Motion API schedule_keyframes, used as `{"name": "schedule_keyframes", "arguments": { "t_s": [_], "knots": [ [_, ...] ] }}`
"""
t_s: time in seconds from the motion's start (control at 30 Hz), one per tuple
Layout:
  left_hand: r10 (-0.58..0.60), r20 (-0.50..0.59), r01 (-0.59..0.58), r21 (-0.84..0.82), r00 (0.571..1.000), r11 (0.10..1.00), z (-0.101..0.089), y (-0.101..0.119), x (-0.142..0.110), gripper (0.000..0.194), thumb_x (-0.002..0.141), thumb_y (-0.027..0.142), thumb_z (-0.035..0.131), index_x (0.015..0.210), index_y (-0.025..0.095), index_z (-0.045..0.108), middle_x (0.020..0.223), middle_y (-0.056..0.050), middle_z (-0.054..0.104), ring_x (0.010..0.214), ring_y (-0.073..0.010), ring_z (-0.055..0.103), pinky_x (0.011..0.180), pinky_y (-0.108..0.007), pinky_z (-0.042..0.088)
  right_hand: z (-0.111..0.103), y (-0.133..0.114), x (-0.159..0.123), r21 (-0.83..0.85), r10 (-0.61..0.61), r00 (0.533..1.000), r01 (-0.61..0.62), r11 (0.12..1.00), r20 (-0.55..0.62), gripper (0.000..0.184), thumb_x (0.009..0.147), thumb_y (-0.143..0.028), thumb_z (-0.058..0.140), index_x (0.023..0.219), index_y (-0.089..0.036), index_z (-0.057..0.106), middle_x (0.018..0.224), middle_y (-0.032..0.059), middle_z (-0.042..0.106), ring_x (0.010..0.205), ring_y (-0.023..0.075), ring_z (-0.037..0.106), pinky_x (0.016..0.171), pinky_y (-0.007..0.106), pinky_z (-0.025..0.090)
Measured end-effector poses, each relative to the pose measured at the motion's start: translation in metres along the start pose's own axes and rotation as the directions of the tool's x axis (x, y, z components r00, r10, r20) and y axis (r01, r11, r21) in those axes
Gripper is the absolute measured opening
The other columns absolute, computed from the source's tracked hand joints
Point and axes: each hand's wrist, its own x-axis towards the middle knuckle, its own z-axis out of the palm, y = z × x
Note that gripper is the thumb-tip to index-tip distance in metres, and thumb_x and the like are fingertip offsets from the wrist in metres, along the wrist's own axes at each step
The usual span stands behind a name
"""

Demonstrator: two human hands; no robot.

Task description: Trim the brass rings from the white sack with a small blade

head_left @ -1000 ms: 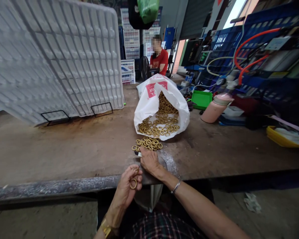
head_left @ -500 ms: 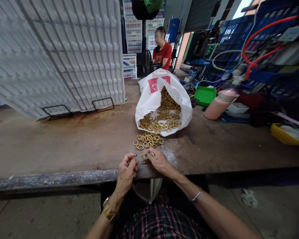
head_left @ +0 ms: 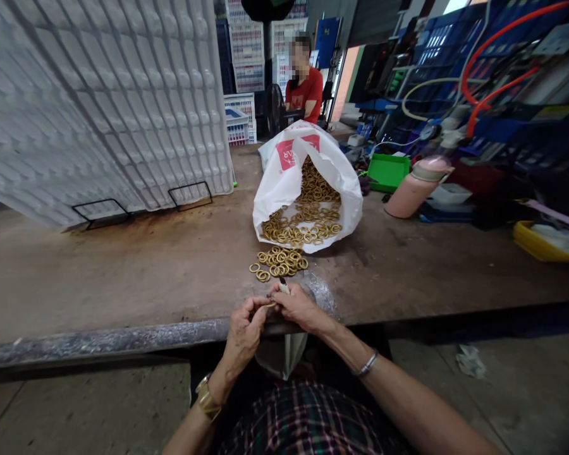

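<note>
My left hand [head_left: 247, 325] is closed, its thumb and fingers pinching a brass-coloured ring [head_left: 270, 306] just above the bench's front edge. Close against it, my right hand [head_left: 298, 306] is closed around a small pale tool [head_left: 284, 288] with a dark tip pointing up and away; its exact kind is unclear. The right fingertips also meet the ring. Just beyond both hands lies a loose pile of brass-coloured rings [head_left: 281, 261]. Behind the pile a white plastic bag [head_left: 277, 196] with red print lies on its side, its mouth facing me and many more rings inside.
White ribbed plastic panels [head_left: 161, 107] stand on the left of the bench [head_left: 123, 272], by black wire stands [head_left: 102, 212]. At right are a pink bottle [head_left: 412, 193], a green tray [head_left: 387, 172] and a yellow container [head_left: 545, 246]. Across the bench sits a person in red [head_left: 308, 91].
My hands have come together on the ring, which was at my right fingertips before. The tool in my right hand now points upward. The view has shifted slightly.
</note>
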Motion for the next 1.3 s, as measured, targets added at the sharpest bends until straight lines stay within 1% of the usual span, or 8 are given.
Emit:
{"name": "schedule_keyframes", "arguments": {
  "t_s": [0.23, 0.5, 0.7, 0.87, 0.97, 1.07, 1.13, 1.3],
  "knots": [
    [-0.198, -0.063, 0.188, -0.147, 0.978, 0.971, 0.005, -0.003, 0.006, 0.03, 0.073, 0.045, 0.058, 0.076, 0.016, 0.054, 0.055, 0.005, 0.047, 0.043, -0.0053, 0.035, 0.04, -0.017, 0.026, 0.001, -0.001, 0.0, -0.369, -0.281, 0.957, 0.236, 0.899, -0.074, 0.02, 0.074, -0.033, 0.048, 0.061, -0.018, 0.049, 0.055, -0.0053, 0.044, 0.055, 0.009, 0.04, 0.053, 0.021, 0.03],
    [-0.282, 0.02, 0.282, -0.159, 0.959, 0.946, 0.003, 0.01, 0.006, 0.031, 0.072, 0.046, 0.057, 0.075, 0.016, 0.055, 0.055, 0.005, 0.049, 0.04, -0.0045, 0.037, 0.038, -0.016, 0.024, 0.001, 0.004, 0.006, -0.348, -0.243, 0.967, 0.205, 0.915, -0.07, 0.023, 0.076, -0.029, 0.043, 0.057, -0.017, 0.045, 0.053, -0.0048, 0.045, 0.053, 0.0088, 0.04, 0.05, 0.021, 0.029],
    [-0.245, 0.096, 0.256, -0.13, 0.965, 0.958, 0.002, 0.012, 0.007, 0.028, 0.075, 0.045, 0.054, 0.075, 0.016, 0.053, 0.058, 0.003, 0.052, 0.041, -0.0049, 0.038, 0.038, -0.017, 0.025, 0.0, 0.003, 0.005, -0.281, -0.206, 0.976, 0.177, 0.943, -0.077, 0.024, 0.077, -0.026, 0.043, 0.055, -0.017, 0.047, 0.052, -0.0045, 0.047, 0.05, 0.008, 0.041, 0.049, 0.019, 0.031],
    [-0.245, 0.097, 0.258, -0.154, 0.965, 0.954, 0.002, 0.009, 0.007, 0.03, 0.075, 0.047, 0.053, 0.074, 0.017, 0.051, 0.057, 0.003, 0.053, 0.039, -0.0049, 0.036, 0.037, -0.017, 0.024, -0.001, 0.003, 0.005, -0.352, -0.217, 0.973, 0.174, 0.92, -0.084, 0.026, 0.079, -0.024, 0.04, 0.057, -0.017, 0.049, 0.053, -0.0027, 0.051, 0.051, 0.009, 0.046, 0.051, 0.019, 0.034],
    [-0.261, 0.065, 0.268, -0.148, 0.963, 0.952, 0.002, 0.007, 0.006, 0.033, 0.076, 0.05, 0.05, 0.073, 0.017, 0.05, 0.047, 0.006, 0.046, 0.036, -0.0052, 0.031, 0.036, -0.017, 0.022, -0.001, 0.003, 0.0, -0.568, -0.281, 0.957, 0.194, 0.8, -0.068, 0.019, 0.079, -0.02, 0.039, 0.069, -0.017, 0.056, 0.062, 0.0005, 0.059, 0.058, 0.0113, 0.052, 0.055, 0.02, 0.034],
    [-0.263, 0.026, 0.263, -0.164, 0.964, 0.951, 0.002, 0.008, 0.005, 0.034, 0.075, 0.051, 0.052, 0.075, 0.018, 0.05, 0.048, 0.007, 0.046, 0.036, -0.0052, 0.032, 0.036, -0.017, 0.023, -0.001, 0.003, -0.006, -0.809, -0.304, 0.952, 0.194, 0.556, 0.019, 0.02, 0.074, -0.015, 0.043, 0.086, -0.017, 0.059, 0.075, 0.0044, 0.065, 0.067, 0.0145, 0.056, 0.059, 0.022, 0.033],
    [-0.258, 0.0, 0.255, -0.17, 0.966, 0.952, 0.003, 0.01, 0.005, 0.034, 0.073, 0.051, 0.053, 0.077, 0.017, 0.05, 0.052, 0.005, 0.049, 0.038, -0.0052, 0.035, 0.037, -0.017, 0.025, 0.0, 0.002, -0.009, -0.882, -0.267, 0.962, 0.169, 0.441, 0.051, 0.025, 0.072, -0.013, 0.044, 0.09, -0.017, 0.059, 0.08, 0.006, 0.066, 0.07, 0.0158, 0.058, 0.059, 0.023, 0.032],
    [-0.266, -0.003, 0.261, -0.173, 0.964, 0.95, 0.005, 0.01, 0.005, 0.033, 0.071, 0.05, 0.055, 0.075, 0.017, 0.049, 0.057, 0.004, 0.052, 0.04, -0.0048, 0.037, 0.038, -0.017, 0.026, 0.002, -0.001, -0.01, -0.921, -0.208, 0.974, 0.165, 0.352, 0.095, 0.029, 0.076, -0.015, 0.041, 0.1, -0.017, 0.057, 0.086, 0.0077, 0.067, 0.076, 0.0179, 0.06, 0.062, 0.025, 0.033]
  ]
}}
